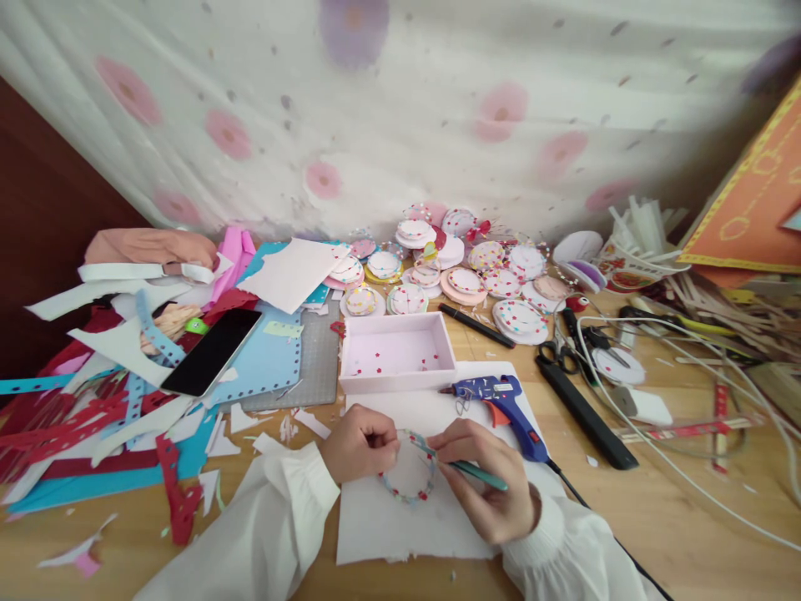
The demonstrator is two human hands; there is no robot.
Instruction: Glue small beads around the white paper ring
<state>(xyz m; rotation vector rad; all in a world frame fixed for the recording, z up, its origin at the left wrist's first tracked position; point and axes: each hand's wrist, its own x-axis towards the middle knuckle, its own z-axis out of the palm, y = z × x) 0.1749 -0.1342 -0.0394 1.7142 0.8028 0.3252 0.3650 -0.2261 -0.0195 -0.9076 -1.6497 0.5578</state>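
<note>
A round wreath-like ring point(410, 499) with small red flowers and pale blue and green bits lies over a white sheet point(400, 538). My left hand point(361, 442) is closed in a pinch at the ring's upper left edge. In my right hand point(485, 480) is a pair of teal tweezers point(479, 474), its tips by the ring's upper right side, partly hidden by my fingers. Just beyond, a blue hot glue gun point(494, 396) lies on its side. A pale box point(400, 380) with several tiny red flowers inside stands behind the ring.
Paper scraps point(178, 492) and a phone point(213, 352) cover the left side. Several decorated paper discs point(463, 284) crowd the back. To the right lie a black bar point(588, 417), scissors point(556, 355), a white cable point(657, 455) and a charger point(642, 405). Glue sticks fill a tub point(638, 267).
</note>
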